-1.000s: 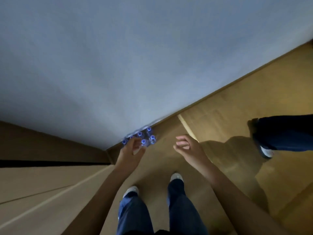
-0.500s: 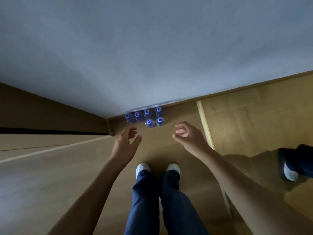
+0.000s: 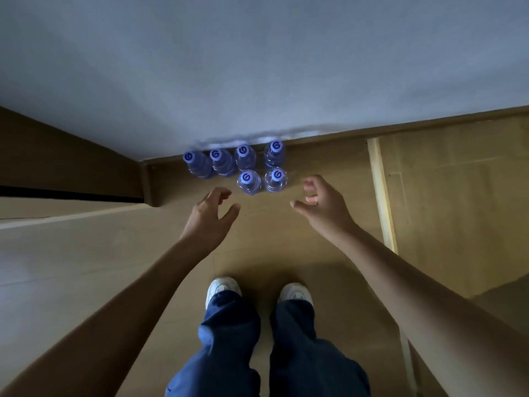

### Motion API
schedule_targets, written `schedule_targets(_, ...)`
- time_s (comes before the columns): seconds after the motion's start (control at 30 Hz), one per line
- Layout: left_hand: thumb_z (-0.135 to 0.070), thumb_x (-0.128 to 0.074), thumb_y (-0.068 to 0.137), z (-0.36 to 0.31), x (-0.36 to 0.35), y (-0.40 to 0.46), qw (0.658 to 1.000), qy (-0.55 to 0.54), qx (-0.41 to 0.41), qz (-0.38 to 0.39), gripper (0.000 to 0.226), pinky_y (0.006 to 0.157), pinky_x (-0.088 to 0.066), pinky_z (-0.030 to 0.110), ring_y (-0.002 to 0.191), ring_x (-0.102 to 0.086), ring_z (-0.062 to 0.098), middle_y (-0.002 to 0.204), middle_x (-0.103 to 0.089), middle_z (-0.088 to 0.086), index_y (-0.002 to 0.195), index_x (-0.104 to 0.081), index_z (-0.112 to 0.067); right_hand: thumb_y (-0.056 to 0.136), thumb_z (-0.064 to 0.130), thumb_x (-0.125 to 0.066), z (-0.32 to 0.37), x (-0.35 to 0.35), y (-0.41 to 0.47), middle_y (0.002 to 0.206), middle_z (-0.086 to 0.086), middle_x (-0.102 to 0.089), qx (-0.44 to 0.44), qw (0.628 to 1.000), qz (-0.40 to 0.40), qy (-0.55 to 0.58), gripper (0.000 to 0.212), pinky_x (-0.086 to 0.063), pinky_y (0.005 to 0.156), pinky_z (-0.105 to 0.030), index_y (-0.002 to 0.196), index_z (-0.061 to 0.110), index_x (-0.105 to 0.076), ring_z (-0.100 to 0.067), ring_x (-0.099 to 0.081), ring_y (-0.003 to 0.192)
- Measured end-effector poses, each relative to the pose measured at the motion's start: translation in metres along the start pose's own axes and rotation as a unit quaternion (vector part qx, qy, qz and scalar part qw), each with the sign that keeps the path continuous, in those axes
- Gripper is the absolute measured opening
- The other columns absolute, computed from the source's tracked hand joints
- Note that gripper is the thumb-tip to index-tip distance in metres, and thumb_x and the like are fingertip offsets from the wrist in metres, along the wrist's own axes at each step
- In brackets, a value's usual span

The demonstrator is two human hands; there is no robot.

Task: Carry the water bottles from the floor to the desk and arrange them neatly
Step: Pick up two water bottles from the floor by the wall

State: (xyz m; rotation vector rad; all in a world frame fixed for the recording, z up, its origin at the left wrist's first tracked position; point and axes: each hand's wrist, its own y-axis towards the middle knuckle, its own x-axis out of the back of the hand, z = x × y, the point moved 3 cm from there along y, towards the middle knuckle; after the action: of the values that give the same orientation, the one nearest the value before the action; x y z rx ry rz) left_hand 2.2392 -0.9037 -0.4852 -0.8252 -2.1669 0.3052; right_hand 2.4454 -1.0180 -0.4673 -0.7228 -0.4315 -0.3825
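Several clear water bottles [image 3: 248, 181] with blue-marked white caps stand upright on the wooden floor against the wall, in a back row and a shorter front row. My left hand [image 3: 209, 216] hovers just below and left of the front-left bottle, fingers spread and loosely curved, holding nothing. My right hand [image 3: 322, 204] hovers just right of the front-right bottle [image 3: 275, 180], fingers curved and empty. Neither hand touches a bottle. The desk is not in view.
A pale wall [image 3: 257, 67] fills the upper view, with a wooden skirting [image 3: 400, 128] along its base. A brown cabinet or door edge [image 3: 147, 181] stands left of the bottles. My feet in white shoes [image 3: 223, 287] stand on the floor behind the hands.
The view has swung to face the bottles squarely and come closer. Both hands have moved toward the bottles and spread wider. The other person's leg at the right has left the view.
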Motion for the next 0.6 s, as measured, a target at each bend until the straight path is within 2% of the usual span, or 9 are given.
schedule_targets(0.17, -0.035, -0.064, 0.091, 0.064, -0.057, 0.066, 0.999, -0.003, -0.023, -0.022, 0.044, 0.094, -0.043, 0.031, 0.120, -0.054, 0.018, 0.130, -0.059, 0.004, 0.128, -0.054, -0.012, 0.081, 0.017, -0.078, -0.067, -0.058, 0.075, 0.124, -0.002, -0.054, 0.027, 1.000, -0.016, -0.001, 0.055, -0.043, 0.097, -0.034, 0.130, 0.013, -0.053, -0.021, -0.054, 0.115)
schedule_targets(0.27, -0.041, -0.069, 0.087, 0.091, -0.082, 0.105, 0.998, -0.008, -0.049, -0.042, 0.057, 0.096, -0.044, 0.032, 0.120, -0.052, 0.014, 0.134, -0.055, 0.000, 0.134, -0.048, -0.016, 0.077, 0.016, -0.081, -0.098, -0.085, 0.117, 0.117, 0.007, -0.047, 0.058, 0.998, -0.024, 0.016, 0.062, -0.041, 0.094, -0.031, 0.131, 0.014, -0.051, -0.015, -0.050, 0.111)
schedule_targets(0.37, -0.046, -0.075, 0.079, 0.109, -0.102, 0.132, 0.996, -0.006, -0.078, -0.044, 0.069, 0.093, -0.042, 0.029, 0.117, -0.048, 0.009, 0.131, -0.051, -0.005, 0.135, -0.045, -0.020, 0.072, 0.020, -0.085, -0.126, -0.105, 0.150, 0.122, 0.002, -0.050, 0.098, 0.995, -0.028, 0.006, 0.068, -0.036, 0.093, -0.027, 0.130, 0.016, -0.049, -0.018, -0.049, 0.116)
schedule_targets(0.43, -0.044, -0.081, 0.072, 0.117, -0.114, 0.145, 0.994, -0.013, -0.102, -0.040, 0.072, 0.093, -0.043, 0.029, 0.117, -0.050, 0.013, 0.127, -0.048, -0.006, 0.132, -0.046, -0.021, 0.071, 0.024, -0.086, -0.139, -0.115, 0.167, 0.125, -0.003, -0.054, 0.115, 0.993, -0.027, -0.002, 0.068, -0.037, 0.093, -0.026, 0.127, 0.020, -0.049, -0.020, -0.050, 0.118)
schedule_targets(0.47, -0.042, -0.084, 0.070, 0.120, -0.119, 0.151, 0.993, -0.019, -0.111, -0.038, 0.074, 0.095, -0.045, 0.031, 0.116, -0.050, 0.015, 0.127, -0.048, -0.004, 0.130, -0.048, -0.020, 0.070, 0.026, -0.087, -0.143, -0.119, 0.174, 0.123, -0.003, -0.056, 0.125, 0.992, -0.027, -0.002, 0.066, -0.037, 0.091, -0.022, 0.124, 0.023, -0.050, -0.017, -0.052, 0.115)
schedule_targets(0.53, -0.037, -0.088, 0.065, 0.124, -0.127, 0.159, 0.991, -0.037, -0.124, -0.039, 0.074, 0.096, -0.046, 0.030, 0.113, -0.051, 0.014, 0.126, -0.048, 0.000, 0.127, -0.051, -0.021, 0.068, 0.029, -0.088, -0.146, -0.126, 0.185, 0.115, 0.002, -0.061, 0.141, 0.990, -0.025, 0.015, 0.061, -0.037, 0.083, -0.008, 0.117, 0.027, -0.051, -0.002, -0.056, 0.106)
schedule_targets(0.6, -0.033, -0.091, 0.062, 0.128, -0.133, 0.165, 0.988, -0.056, -0.136, -0.047, 0.069, 0.091, -0.043, 0.016, 0.108, -0.050, 0.009, 0.121, -0.051, 0.000, 0.119, -0.052, -0.027, 0.065, 0.034, -0.090, -0.147, -0.131, 0.191, 0.107, 0.008, -0.064, 0.149, 0.987, -0.026, 0.043, 0.062, -0.039, 0.077, -0.005, 0.113, 0.022, -0.053, 0.009, -0.057, 0.096)
